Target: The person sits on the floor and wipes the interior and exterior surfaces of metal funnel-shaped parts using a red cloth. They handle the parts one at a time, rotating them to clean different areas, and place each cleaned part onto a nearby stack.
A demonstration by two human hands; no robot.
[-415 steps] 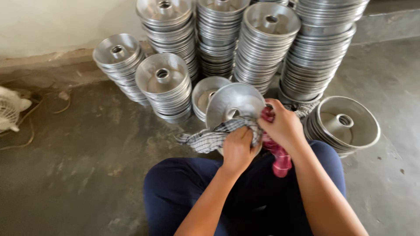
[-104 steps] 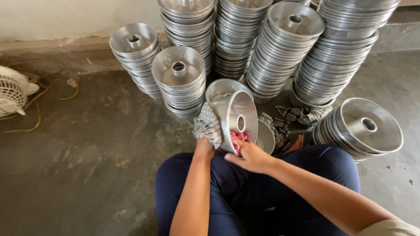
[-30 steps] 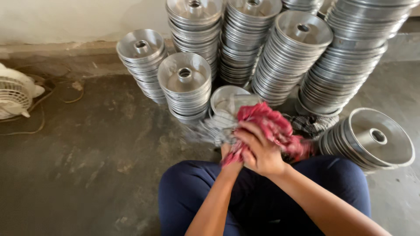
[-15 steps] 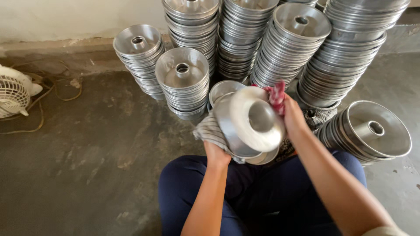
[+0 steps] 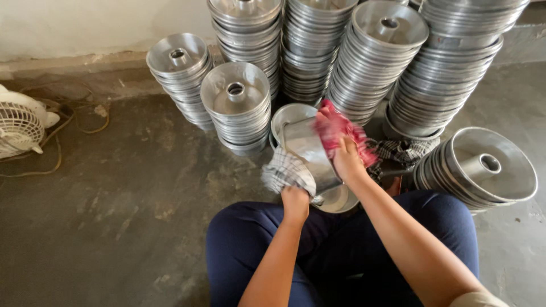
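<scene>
A round aluminium tube pan [image 5: 307, 152] is tilted on its side above my lap. My left hand [image 5: 296, 200] grips its lower edge through a checked grey-white cloth [image 5: 287, 172]. My right hand [image 5: 347, 160] presses a red-pink rag [image 5: 340, 129] against the pan's upper right side. Under the held pan lies another shiny pan [image 5: 335, 200] resting near my knees.
Tall stacks of the same tube pans [image 5: 375, 62] stand against the wall ahead. A lower stack [image 5: 236, 105] stands front left, and a leaning stack [image 5: 483, 167] lies at right. A second checked cloth [image 5: 401, 150] lies on the floor. A white fan [image 5: 20, 122] with cables sits at far left.
The pan has turned from facing me with its open side to lying edge-on. My right hand with the red rag has moved from the rim onto the pan's outer side.
</scene>
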